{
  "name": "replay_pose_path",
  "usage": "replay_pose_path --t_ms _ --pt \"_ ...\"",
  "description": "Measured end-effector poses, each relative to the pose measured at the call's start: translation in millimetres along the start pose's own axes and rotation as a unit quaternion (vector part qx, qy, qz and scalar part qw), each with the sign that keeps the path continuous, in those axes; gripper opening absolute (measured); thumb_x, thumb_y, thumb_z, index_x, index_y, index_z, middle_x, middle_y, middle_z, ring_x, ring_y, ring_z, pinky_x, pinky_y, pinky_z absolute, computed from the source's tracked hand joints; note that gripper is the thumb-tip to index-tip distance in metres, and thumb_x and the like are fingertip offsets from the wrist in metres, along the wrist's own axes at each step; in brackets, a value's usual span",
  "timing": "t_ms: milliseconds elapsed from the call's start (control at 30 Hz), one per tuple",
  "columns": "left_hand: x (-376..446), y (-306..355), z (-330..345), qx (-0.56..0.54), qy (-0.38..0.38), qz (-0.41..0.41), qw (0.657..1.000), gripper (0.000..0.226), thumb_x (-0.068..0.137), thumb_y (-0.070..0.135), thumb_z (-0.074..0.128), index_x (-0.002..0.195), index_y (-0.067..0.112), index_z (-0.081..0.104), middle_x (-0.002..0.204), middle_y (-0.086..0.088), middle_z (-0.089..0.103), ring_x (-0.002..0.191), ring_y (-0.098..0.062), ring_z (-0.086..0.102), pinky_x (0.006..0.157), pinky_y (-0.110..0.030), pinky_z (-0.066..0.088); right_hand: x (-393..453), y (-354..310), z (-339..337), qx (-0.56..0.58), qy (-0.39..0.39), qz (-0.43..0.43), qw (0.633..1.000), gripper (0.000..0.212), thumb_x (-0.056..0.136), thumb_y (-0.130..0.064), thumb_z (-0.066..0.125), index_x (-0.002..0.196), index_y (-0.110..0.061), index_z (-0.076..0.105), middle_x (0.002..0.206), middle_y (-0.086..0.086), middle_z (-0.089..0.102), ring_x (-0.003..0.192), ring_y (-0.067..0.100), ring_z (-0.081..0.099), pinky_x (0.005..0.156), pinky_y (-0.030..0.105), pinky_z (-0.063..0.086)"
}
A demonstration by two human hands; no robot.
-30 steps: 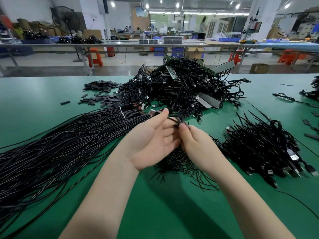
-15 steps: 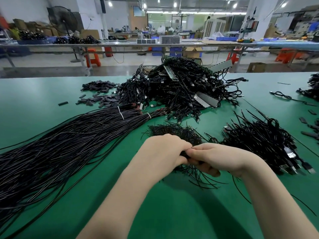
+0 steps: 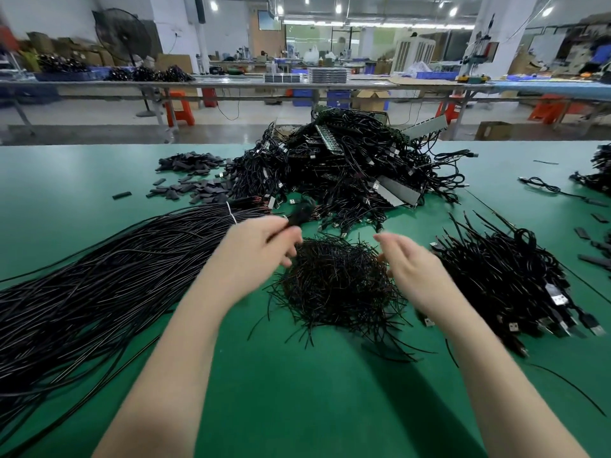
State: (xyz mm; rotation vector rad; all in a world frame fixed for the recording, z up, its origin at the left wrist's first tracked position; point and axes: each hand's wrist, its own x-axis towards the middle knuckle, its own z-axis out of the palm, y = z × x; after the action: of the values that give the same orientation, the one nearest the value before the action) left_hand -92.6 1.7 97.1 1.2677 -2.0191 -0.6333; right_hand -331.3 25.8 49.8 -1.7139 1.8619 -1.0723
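My left hand (image 3: 261, 249) grips a small coiled black cable (image 3: 299, 214) that sticks out past its fingers, blurred by motion. My right hand (image 3: 408, 262) hovers with relaxed fingers and holds nothing, just right of a small mound of short black twist ties (image 3: 334, 282) on the green table (image 3: 297, 391). Both hands are apart, one on each side of that mound.
A long bundle of black cables (image 3: 99, 285) fans out at the left. A big heap of tangled USB cables and green boards (image 3: 347, 166) lies behind. Bundled cables with USB plugs (image 3: 502, 276) lie at the right. Flat black pieces (image 3: 188, 180) are scattered at the back left.
My hands were joined over the tie mound twisting something; they have now separated. The left hand has moved up and forward with the coiled cable, and the right hand has let go and opened.
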Motion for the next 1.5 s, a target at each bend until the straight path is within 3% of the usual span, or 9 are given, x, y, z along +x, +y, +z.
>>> replay_pose_path --t_ms 100,200,433,800,900,1000,1133,1333,1500 --pt "1 3 -4 -0.151 0.098 -0.011 0.984 0.028 0.101 0.031 0.045 0.082 0.022 0.063 0.066 0.012 0.064 0.064 -0.002 0.067 0.07 -0.017 0.051 -5 14 27 -0.196 -0.054 -0.003 0.979 0.049 0.094 -0.056 0.048 0.137 -0.031 0.052 0.129 -0.002 0.057 0.114 0.019 0.057 0.094 0.034 0.049" --pt "0 9 -2 -0.253 0.126 -0.031 0.959 0.033 0.105 0.028 0.04 0.079 0.019 0.059 0.062 0.013 0.057 0.061 -0.005 0.061 0.077 -0.029 0.053 -11 21 47 -0.267 -0.033 -0.012 0.963 0.043 0.094 -0.05 0.053 0.134 -0.034 0.056 0.128 -0.006 0.055 0.108 0.017 0.059 0.079 0.03 0.053" --pt "-1 17 0 -0.317 0.177 -0.07 0.929 0.034 0.107 0.031 0.032 0.078 0.02 0.047 0.053 0.015 0.042 0.058 -0.007 0.041 0.059 -0.017 0.039 -12 24 58 -0.268 0.044 -0.021 0.962 0.031 0.094 -0.048 0.055 0.112 -0.028 0.07 0.105 -0.006 0.063 0.096 0.019 0.062 0.069 0.03 0.053" --pt "1 16 -1 -0.281 0.18 -0.074 0.94 0.033 0.105 0.029 0.032 0.075 0.02 0.042 0.047 0.016 0.035 0.053 -0.005 0.033 0.051 -0.014 0.033 -11 17 48 -0.195 0.08 -0.021 0.977 0.015 0.09 -0.039 0.066 0.095 -0.029 0.077 0.091 -0.01 0.072 0.083 0.015 0.065 0.063 0.026 0.047" --pt "1 15 0 -0.269 0.151 -0.067 0.949 0.03 0.104 0.029 0.035 0.076 0.018 0.042 0.048 0.017 0.037 0.052 -0.004 0.033 0.055 -0.02 0.033 -8 9 32 -0.123 0.099 -0.002 0.987 0.013 0.09 -0.033 0.066 0.095 -0.025 0.075 0.083 -0.009 0.072 0.077 0.012 0.065 0.067 0.026 0.05" --pt "-1 15 4 -0.246 0.109 -0.047 0.962 0.033 0.104 0.032 0.034 0.075 0.019 0.043 0.05 0.018 0.04 0.055 -0.005 0.035 0.06 -0.025 0.033 -6 -9 10 0.095 0.091 0.028 0.991 0.007 0.089 -0.022 0.068 0.094 -0.019 0.072 0.074 -0.006 0.073 0.066 0.005 0.067 0.064 0.022 0.053" --pt "-4 19 10 -0.215 0.014 -0.023 0.976 0.033 0.104 0.034 0.035 0.077 0.021 0.046 0.051 0.019 0.042 0.057 -0.004 0.038 0.065 -0.025 0.039 -14 -37 -10 0.341 0.044 0.041 0.938 0.007 0.087 -0.014 0.07 0.093 -0.01 0.07 0.076 0.002 0.074 0.065 0.01 0.069 0.061 0.02 0.056" --pt "-16 31 11 -0.141 -0.247 0.054 0.957 0.026 0.103 0.028 0.039 0.082 0.021 0.053 0.068 0.015 0.05 0.067 -0.007 0.048 0.07 -0.024 0.045 -22 -56 -20 0.389 -0.034 0.014 0.921 0.017 0.065 -0.029 0.08 0.079 -0.02 0.076 0.076 0.004 0.073 0.064 0.013 0.068 0.057 0.019 0.054" --pt "-20 37 15 -0.046 -0.296 0.071 0.952 0.029 0.104 0.03 0.04 0.078 0.03 0.054 0.06 0.028 0.052 0.059 0.006 0.046 0.063 -0.011 0.037 -23 -53 -29 0.373 -0.154 0.019 0.915 0.02 0.058 -0.036 0.077 0.073 -0.023 0.077 0.069 0.0 0.069 0.06 0.011 0.062 0.057 0.022 0.054"
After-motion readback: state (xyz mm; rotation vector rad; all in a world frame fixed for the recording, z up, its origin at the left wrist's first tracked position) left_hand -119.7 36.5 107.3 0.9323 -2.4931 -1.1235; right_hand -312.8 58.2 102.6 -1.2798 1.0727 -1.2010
